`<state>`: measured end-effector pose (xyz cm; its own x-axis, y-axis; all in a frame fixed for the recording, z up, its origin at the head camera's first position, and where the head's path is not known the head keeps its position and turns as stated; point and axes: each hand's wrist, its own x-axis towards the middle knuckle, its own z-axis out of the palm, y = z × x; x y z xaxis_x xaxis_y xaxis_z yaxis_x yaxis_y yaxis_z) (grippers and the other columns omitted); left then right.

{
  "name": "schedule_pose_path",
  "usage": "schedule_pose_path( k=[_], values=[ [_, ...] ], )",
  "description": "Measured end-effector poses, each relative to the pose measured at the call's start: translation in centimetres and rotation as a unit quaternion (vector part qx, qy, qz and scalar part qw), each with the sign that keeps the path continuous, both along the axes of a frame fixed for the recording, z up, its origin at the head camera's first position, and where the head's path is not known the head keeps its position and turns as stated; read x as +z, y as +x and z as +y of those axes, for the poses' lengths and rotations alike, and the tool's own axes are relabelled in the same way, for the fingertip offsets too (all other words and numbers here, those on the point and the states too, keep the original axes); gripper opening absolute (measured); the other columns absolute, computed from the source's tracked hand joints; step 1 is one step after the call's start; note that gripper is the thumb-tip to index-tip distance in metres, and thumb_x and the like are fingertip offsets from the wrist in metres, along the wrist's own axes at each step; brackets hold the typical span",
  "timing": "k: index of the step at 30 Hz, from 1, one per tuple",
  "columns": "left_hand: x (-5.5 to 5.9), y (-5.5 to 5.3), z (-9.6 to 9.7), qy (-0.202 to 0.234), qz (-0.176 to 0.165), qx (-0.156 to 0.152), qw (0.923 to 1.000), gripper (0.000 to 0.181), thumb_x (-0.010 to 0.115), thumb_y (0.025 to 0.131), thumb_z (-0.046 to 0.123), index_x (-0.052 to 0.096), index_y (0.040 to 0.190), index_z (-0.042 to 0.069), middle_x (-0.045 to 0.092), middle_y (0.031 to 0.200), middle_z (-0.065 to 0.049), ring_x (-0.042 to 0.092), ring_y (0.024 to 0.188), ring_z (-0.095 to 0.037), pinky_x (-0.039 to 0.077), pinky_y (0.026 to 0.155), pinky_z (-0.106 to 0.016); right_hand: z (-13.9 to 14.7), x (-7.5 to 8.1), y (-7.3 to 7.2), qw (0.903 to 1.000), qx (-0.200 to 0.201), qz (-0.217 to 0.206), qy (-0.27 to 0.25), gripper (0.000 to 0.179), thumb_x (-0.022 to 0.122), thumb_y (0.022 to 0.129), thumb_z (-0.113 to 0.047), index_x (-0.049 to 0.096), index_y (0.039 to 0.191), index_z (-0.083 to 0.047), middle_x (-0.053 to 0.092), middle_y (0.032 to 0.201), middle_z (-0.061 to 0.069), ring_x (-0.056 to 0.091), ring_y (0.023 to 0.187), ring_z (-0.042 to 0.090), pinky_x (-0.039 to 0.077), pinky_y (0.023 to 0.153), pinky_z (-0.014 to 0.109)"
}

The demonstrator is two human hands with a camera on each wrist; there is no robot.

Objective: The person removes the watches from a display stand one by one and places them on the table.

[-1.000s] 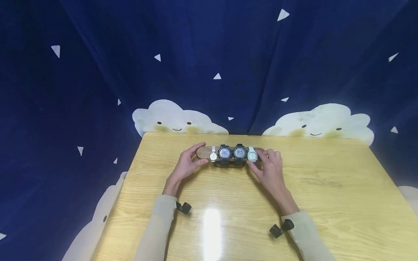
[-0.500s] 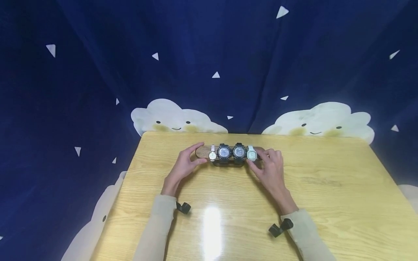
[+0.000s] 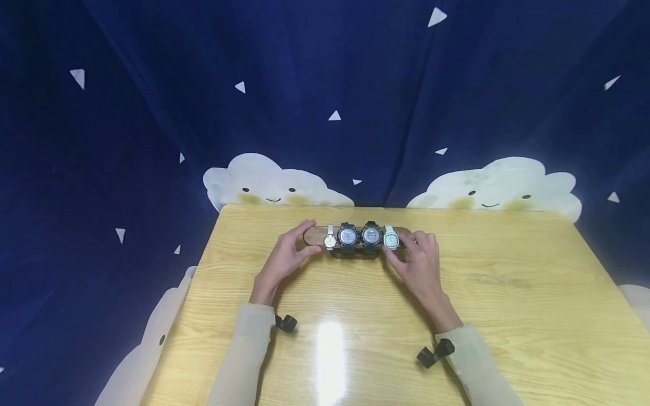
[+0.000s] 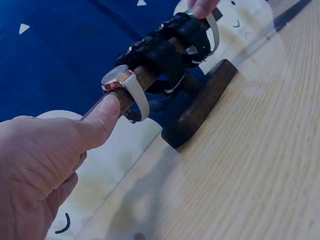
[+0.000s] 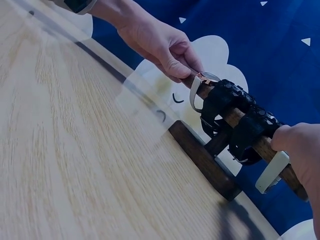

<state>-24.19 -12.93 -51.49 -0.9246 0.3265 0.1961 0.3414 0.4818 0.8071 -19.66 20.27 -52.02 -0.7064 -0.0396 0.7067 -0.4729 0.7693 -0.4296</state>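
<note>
A dark wooden watch stand (image 4: 200, 110) with a horizontal bar stands on the table and carries several watches. From left to right in the head view are a small pink-strapped watch (image 3: 330, 241), two chunky black digital watches (image 3: 347, 235) and a mint-green square watch (image 3: 391, 240). My left hand (image 3: 282, 256) grips the bar's left end, its thumb beside the rose-gold case of the small watch (image 4: 117, 77). At the other end, my right hand (image 3: 420, 265) pinches the mint-green watch at its sides; in the right wrist view that hand covers the dial, leaving the pale strap (image 5: 272, 172) visible.
The light wooden table (image 3: 508, 316) extends to both sides and toward me. Close behind its back edge hangs a dark blue curtain (image 3: 304, 84) with white triangles and smiling clouds (image 3: 497, 183). A bright reflection lies on the table's front middle.
The head view has shifted slightly, moving the whole scene a little up and left. Both hands keep nearly the same positions at the stand, and the watches stay in the same order.
</note>
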Motion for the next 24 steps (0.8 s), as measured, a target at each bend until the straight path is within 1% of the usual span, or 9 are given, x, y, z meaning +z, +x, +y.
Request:
schedule_pose_path(
  k=[2,7,13,16,20,24],
  values=[
    [-0.01,0.01,-0.01,0.000,-0.002,0.000,1.0000,0.074,0.082,0.089,0.025,0.050,0.155,0.013,0.044,0.161,-0.019,0.036,0.153,-0.031,0.026,0.128,-0.046,0.02,-0.05,-0.04,1.0000,0.000,0.004,0.001,0.045,0.092,0.076,-0.022,0.078,0.111,0.002,0.056,0.082,0.014,0.037,0.078,0.030,0.025,0.070,0.036],
    [-0.05,0.04,-0.02,0.003,0.000,-0.003,1.0000,0.074,0.082,0.089,0.025,0.050,0.155,0.013,0.044,0.161,-0.019,0.036,0.153,-0.031,0.026,0.128,-0.046,0.12,-0.06,-0.11,0.9999,0.000,0.006,0.012,0.046,0.089,0.077,-0.025,0.077,0.112,0.003,0.055,0.081,0.013,0.038,0.077,0.030,0.026,0.069,0.036],
    [-0.09,0.09,-0.08,0.004,0.005,-0.003,1.0000,0.074,0.082,0.090,0.025,0.050,0.154,0.007,0.044,0.161,-0.020,0.037,0.152,-0.033,0.027,0.127,-0.048,0.16,0.01,-0.14,0.9999,0.003,0.002,0.016,0.045,0.086,0.080,-0.028,0.077,0.112,0.003,0.055,0.081,0.012,0.038,0.077,0.029,0.026,0.070,0.035],
    [-0.13,0.08,-0.10,0.004,0.005,-0.004,1.0000,0.074,0.081,0.090,0.025,0.049,0.154,0.007,0.043,0.161,-0.020,0.036,0.153,-0.033,0.026,0.127,-0.048,0.15,0.01,-0.17,0.9999,0.003,0.005,0.010,0.044,0.086,0.079,-0.027,0.077,0.111,0.003,0.055,0.081,0.012,0.038,0.077,0.028,0.026,0.070,0.035],
    [-0.13,0.05,-0.05,0.000,0.003,-0.002,1.0000,0.074,0.081,0.090,0.026,0.049,0.155,0.009,0.044,0.161,-0.016,0.037,0.153,-0.030,0.027,0.128,-0.045,0.25,-0.10,-0.23,0.9999,0.002,0.009,0.005,0.043,0.088,0.077,-0.025,0.078,0.110,0.002,0.056,0.080,0.012,0.038,0.076,0.027,0.026,0.069,0.035],
    [-0.05,0.07,0.02,-0.003,0.002,0.000,1.0000,0.074,0.081,0.090,0.026,0.050,0.155,0.009,0.044,0.162,-0.012,0.037,0.152,-0.029,0.027,0.127,-0.045,0.37,-0.15,-0.23,1.0000,-0.002,0.006,0.006,0.044,0.089,0.077,-0.025,0.078,0.111,0.001,0.055,0.079,0.010,0.038,0.076,0.027,0.026,0.069,0.034]
  ],
)
